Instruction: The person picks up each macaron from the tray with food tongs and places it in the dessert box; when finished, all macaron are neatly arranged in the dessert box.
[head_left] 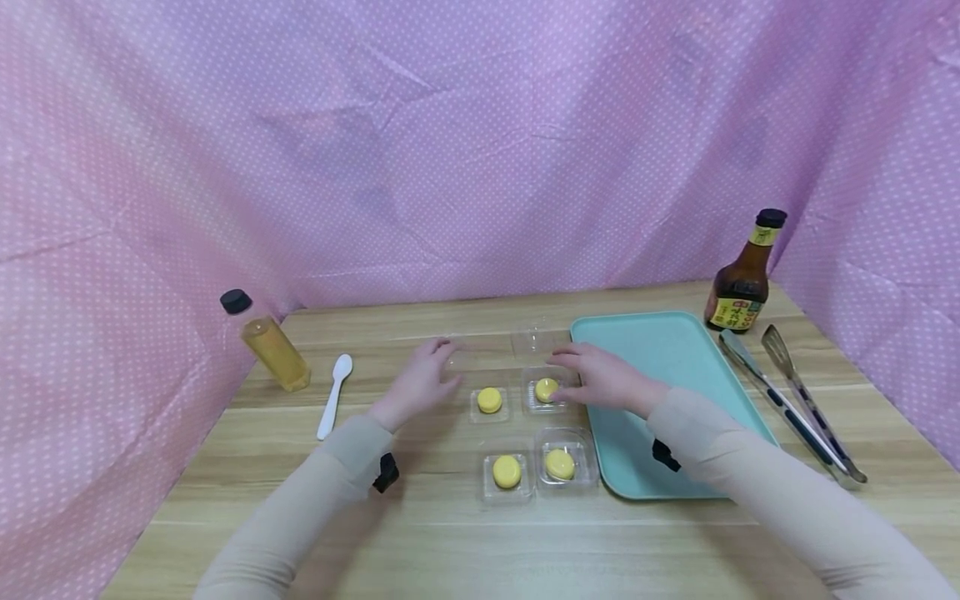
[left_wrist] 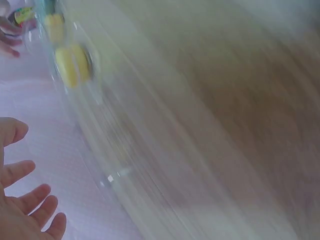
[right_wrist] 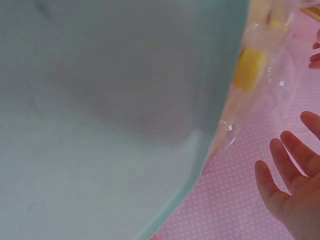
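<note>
Several yellow macarons sit singly in small clear plastic boxes in the middle of the table. My left hand (head_left: pixel 422 382), fingers apart, hovers left of the far-left macaron (head_left: pixel 490 400). Over the edge of the far-right box reaches my right hand (head_left: pixel 606 379), its fingers close to the macaron (head_left: pixel 547 389) there; whether they touch the box I cannot tell. Both wrist views show spread fingers holding nothing. Nearer the front are two more macarons, one on the left (head_left: pixel 506 472) and one on the right (head_left: pixel 559 464). An upright clear lid (head_left: pixel 534 337) stands behind the far-right box.
A teal tray (head_left: pixel 645 333) lies under my right forearm. Beyond it are tongs (head_left: pixel 780 404), a slotted turner (head_left: pixel 806 400) and a brown sauce bottle (head_left: pixel 742 287). At left stand a bottle of yellow liquid (head_left: pixel 276 352) and a white spoon (head_left: pixel 335 396) lying flat. Pink dotted cloth (head_left: pixel 450 167) hangs behind.
</note>
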